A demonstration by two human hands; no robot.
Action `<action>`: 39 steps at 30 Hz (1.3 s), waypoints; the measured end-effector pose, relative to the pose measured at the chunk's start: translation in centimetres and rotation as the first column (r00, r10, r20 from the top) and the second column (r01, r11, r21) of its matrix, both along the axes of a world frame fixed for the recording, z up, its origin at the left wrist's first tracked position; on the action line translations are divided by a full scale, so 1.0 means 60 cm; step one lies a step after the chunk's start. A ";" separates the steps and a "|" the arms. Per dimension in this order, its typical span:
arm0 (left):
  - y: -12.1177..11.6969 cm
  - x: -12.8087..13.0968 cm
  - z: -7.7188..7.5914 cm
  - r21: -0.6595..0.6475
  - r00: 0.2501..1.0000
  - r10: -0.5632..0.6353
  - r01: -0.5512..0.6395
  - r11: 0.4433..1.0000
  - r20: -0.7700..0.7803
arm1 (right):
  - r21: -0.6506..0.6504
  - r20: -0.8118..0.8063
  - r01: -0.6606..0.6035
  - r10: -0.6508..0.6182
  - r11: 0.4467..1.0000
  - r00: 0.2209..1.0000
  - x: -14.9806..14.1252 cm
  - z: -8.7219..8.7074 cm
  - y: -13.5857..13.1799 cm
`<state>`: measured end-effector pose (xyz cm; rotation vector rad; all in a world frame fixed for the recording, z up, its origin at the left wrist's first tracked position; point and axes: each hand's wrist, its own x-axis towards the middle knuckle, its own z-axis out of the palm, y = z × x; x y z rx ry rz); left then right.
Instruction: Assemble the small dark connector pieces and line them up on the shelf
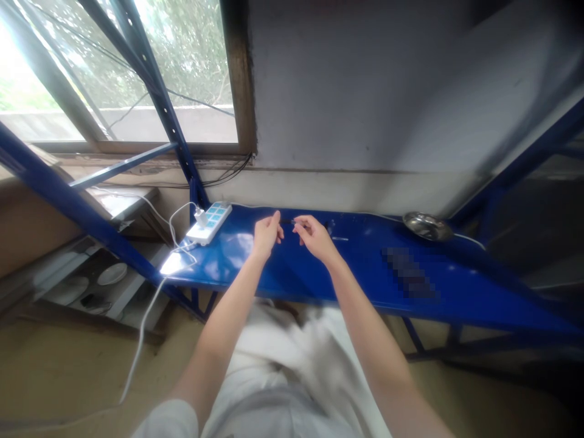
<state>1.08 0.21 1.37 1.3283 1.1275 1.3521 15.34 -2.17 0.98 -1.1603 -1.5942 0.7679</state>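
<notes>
Above the blue table [360, 286], my two hands face each other a short way apart. A thin, dark, pen-like piece [287, 221] spans the gap between their fingers; it is too small to name for certain. My left hand [268, 234] is closed on its left end, thumb uppermost and fingers curled. At the right end, my right hand [314, 235] pinches it between thumb and fingertips. A slim pale stick [340, 238] lies on the table just right of my right hand, with small clear bits near it, too blurred to make out.
A white power strip [207, 225] with a plugged-in charger [200, 216] sits at the table's left end, its cable [141, 334] hanging down. To the right are a shiny metal dish [426, 225] and a pixelated dark object [409, 274]. Blue frame posts [171, 121] rise at the sides.
</notes>
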 end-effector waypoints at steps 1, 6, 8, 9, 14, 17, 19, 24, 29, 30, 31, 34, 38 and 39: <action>0.001 -0.001 -0.002 0.016 1.000 0.004 -0.004 1.000 -0.015 | 0.005 0.016 0.009 -0.009 1.000 1.000 0.001 0.000 0.000; -0.004 0.001 -0.001 0.074 0.998 -0.026 0.030 0.997 -0.054 | 0.065 0.081 0.060 -0.066 0.996 0.995 0.006 -0.006 0.003; -0.006 0.002 0.000 0.077 0.995 -0.087 0.091 0.993 -0.047 | 0.075 0.087 0.083 -0.089 0.994 0.992 0.008 -0.010 0.005; -0.006 0.003 0.001 0.083 0.992 -0.117 0.121 0.989 -0.046 | 0.076 0.091 0.091 -0.098 0.993 0.991 0.009 -0.011 0.005; -0.001 0.008 0.003 0.133 0.985 -0.152 0.163 0.978 -0.084 | 0.150 0.151 0.099 -0.121 0.984 0.981 0.014 -0.014 0.008; 0.004 0.012 0.008 0.146 0.984 -0.140 0.155 0.977 -0.108 | 0.241 0.193 0.100 -0.149 0.965 0.970 0.018 -0.015 0.010; 0.006 0.016 0.013 0.153 0.982 -0.154 0.169 0.974 -0.106 | 0.275 0.207 0.101 -0.162 0.956 0.965 0.023 -0.015 0.011; 0.016 0.030 0.031 0.139 0.980 -0.173 0.186 0.973 -0.103 | 0.277 0.251 0.138 -0.210 0.951 0.945 0.042 -0.019 0.008; 0.041 0.054 0.041 0.117 0.991 -0.087 0.098 0.988 -0.097 | 0.098 0.277 0.271 -0.288 0.958 0.917 0.079 -0.030 0.002; 0.047 0.061 0.036 0.104 0.985 -0.112 0.126 0.987 -0.133 | 0.057 0.268 0.310 -0.314 0.949 0.911 0.088 -0.034 0.002; 0.051 0.068 0.030 0.087 0.970 -0.149 0.168 0.982 -0.192 | 0.020 0.264 0.352 -0.345 0.936 0.901 0.098 -0.039 0.003; 0.064 0.090 -0.003 0.037 0.872 -0.225 0.267 0.963 -0.435 | -0.069 0.286 0.466 -0.430 0.882 0.856 0.128 -0.064 0.009; 0.081 0.118 -0.054 -0.020 0.728 -0.224 0.278 0.960 -0.648 | -0.167 0.326 0.515 -0.446 0.841 0.834 0.157 -0.108 0.026; 0.086 0.124 -0.065 -0.040 0.711 -0.229 0.272 0.962 -0.665 | -0.182 0.347 0.523 -0.444 0.832 0.826 0.161 -0.118 0.030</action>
